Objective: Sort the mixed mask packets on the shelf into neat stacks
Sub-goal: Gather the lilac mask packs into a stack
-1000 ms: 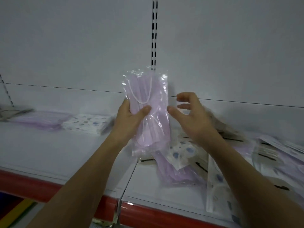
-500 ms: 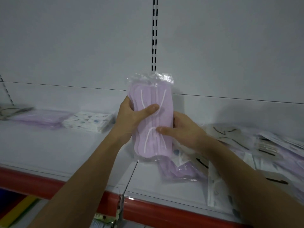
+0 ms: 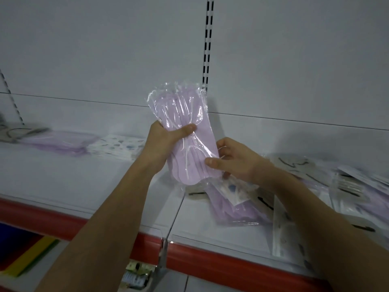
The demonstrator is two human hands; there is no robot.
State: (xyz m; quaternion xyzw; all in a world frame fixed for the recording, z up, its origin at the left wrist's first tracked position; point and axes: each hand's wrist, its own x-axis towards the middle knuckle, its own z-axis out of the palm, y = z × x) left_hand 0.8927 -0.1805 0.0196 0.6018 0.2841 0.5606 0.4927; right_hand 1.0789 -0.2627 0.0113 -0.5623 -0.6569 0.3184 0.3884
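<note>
A clear plastic packet of lilac masks [image 3: 185, 131] stands nearly upright in the air above the white shelf [image 3: 84, 182]. My left hand [image 3: 166, 140] grips its middle, thumb across the front. My right hand [image 3: 233, 161] holds its lower right edge, thumb on the front and fingers behind. Far left on the shelf lies a lilac packet stack [image 3: 61, 142] beside a white patterned stack [image 3: 120, 145]. A mixed pile of packets [image 3: 248, 207] lies under and right of my right hand.
The shelf has a red front strip [image 3: 210, 260] and a white back panel with a slotted upright [image 3: 207, 45]. More loose packets [image 3: 357, 186] spread to the far right. Yellow and blue items [image 3: 31, 256] show below at lower left.
The packet has tilted with its top leaning left. My right hand, open and apart a second ago, now holds the packet's lower right edge.
</note>
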